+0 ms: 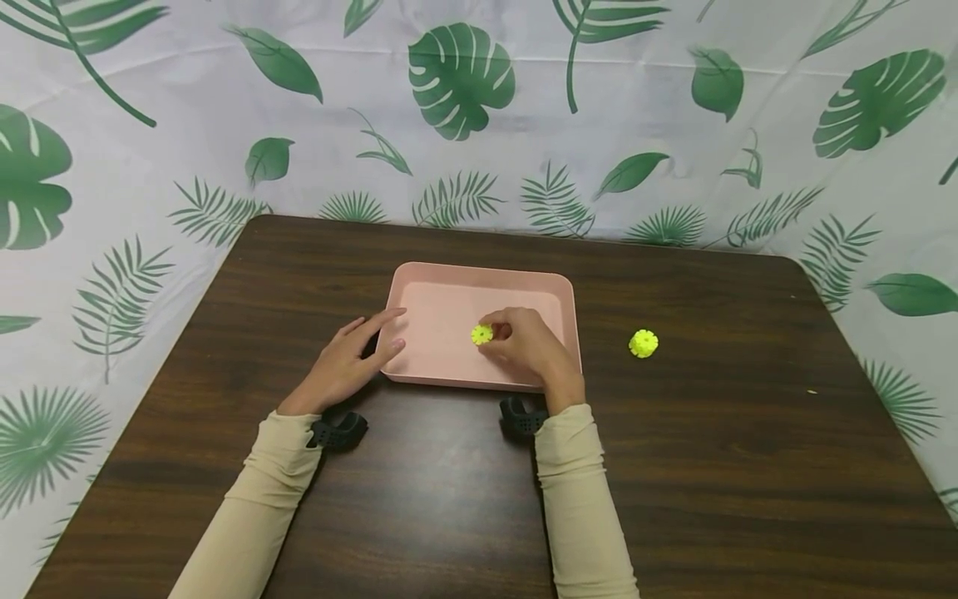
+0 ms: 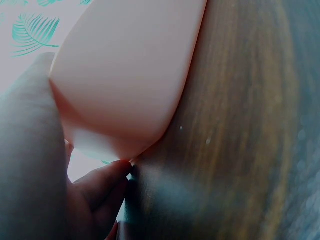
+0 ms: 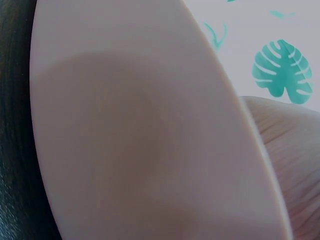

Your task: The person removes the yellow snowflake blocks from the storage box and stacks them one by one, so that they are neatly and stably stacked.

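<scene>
My right hand (image 1: 527, 343) is over the pink tray (image 1: 441, 379) and pinches a small yellow-green notched disc (image 1: 482, 334) between thumb and fingertips. In the right wrist view the disc is hidden behind the tray's wall (image 3: 125, 150), and only part of the hand (image 3: 290, 150) shows past the rim. My left hand (image 1: 348, 363) lies at the tray's left side, index finger and thumb extended over the rim. Seen from the left wrist, fingertips (image 2: 122, 169) lie right at the tray's lower corner (image 2: 145, 135).
A small stack of yellow-green notched discs (image 1: 644, 343) sits on the dark wooden table (image 1: 718, 466), right of the tray. Behind the table hangs a white cloth with green leaf prints (image 1: 516, 150). Black bands (image 1: 338, 432) are worn on both wrists.
</scene>
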The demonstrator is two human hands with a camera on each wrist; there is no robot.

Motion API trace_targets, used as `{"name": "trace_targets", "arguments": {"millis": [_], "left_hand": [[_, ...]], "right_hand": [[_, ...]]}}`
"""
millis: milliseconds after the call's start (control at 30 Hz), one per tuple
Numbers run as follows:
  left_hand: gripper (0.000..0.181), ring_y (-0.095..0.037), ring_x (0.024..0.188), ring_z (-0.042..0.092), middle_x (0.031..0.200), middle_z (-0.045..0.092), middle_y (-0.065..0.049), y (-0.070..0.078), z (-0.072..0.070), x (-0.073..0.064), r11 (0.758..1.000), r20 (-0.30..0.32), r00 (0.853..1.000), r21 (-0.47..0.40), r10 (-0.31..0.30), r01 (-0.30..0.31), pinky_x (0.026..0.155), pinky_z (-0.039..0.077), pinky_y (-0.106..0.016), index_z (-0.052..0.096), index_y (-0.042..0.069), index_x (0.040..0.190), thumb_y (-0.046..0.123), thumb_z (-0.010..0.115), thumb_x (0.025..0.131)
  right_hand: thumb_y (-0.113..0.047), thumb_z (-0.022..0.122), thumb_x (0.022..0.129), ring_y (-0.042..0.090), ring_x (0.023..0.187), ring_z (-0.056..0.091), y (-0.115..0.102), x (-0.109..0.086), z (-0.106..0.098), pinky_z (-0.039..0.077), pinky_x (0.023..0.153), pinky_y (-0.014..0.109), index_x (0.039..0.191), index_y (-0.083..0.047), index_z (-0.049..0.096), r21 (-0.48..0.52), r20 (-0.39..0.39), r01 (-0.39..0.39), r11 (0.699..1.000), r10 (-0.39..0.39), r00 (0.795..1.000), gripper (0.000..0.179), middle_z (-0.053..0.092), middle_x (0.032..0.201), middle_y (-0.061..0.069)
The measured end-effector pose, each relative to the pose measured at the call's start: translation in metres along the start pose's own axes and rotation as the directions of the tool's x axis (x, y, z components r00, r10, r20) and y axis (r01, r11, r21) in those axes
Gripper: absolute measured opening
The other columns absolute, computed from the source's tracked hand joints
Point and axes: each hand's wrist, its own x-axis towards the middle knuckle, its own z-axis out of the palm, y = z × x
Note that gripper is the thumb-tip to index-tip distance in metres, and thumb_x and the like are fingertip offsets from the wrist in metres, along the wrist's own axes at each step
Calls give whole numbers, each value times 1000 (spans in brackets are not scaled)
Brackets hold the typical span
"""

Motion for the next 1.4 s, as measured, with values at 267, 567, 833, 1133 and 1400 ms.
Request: {"name": "trace_targets", "arguments": {"millis": [267,567,833,1133,1400], "left_hand": [[61,-35,151,34,163,41,-5,0,1,-1,1000,1,1000,-4,-7,7,126,15,-56,39,31,161,53,52,105],[61,-35,150,36,162,42,-6,0,2,-1,1000,-1,1000,-4,-2,2,126,15,-55,39,30,161,52,52,105],[62,-36,150,35,163,41,-6,1,1,-1,1000,1,1000,-12,-4,4,126,15,-56,39,30,161,52,52,105],[62,-33,149,39,163,40,-5,0,0,0,1000,2,1000,-5,10,-10,126,14,-54,38,29,161,52,52,105],[61,-35,150,36,164,40,-5,1,0,-1,1000,6,1000,-11,3,-3,126,15,-56,38,30,161,52,52,106]], "right_hand": [[-12,83,90,25,88,60,1,-2,-3,53,80,33,121,-5,75,-16,-54,27,1000,-27,998,33,68,97,9],[-7,83,88,29,85,61,8,-13,-25,53,74,35,117,1,75,32,-197,110,993,-102,975,31,67,98,14],[-11,81,91,30,90,58,25,-32,-45,50,77,37,123,1,72,85,-287,-3,996,28,958,36,65,101,16],[-11,80,93,25,84,53,50,-54,-69,46,71,25,124,1,73,79,-427,-50,996,79,901,35,61,95,16],[-19,81,93,18,84,54,78,-84,-87,44,65,17,128,0,72,161,-532,-129,978,196,824,41,63,97,13]]}}
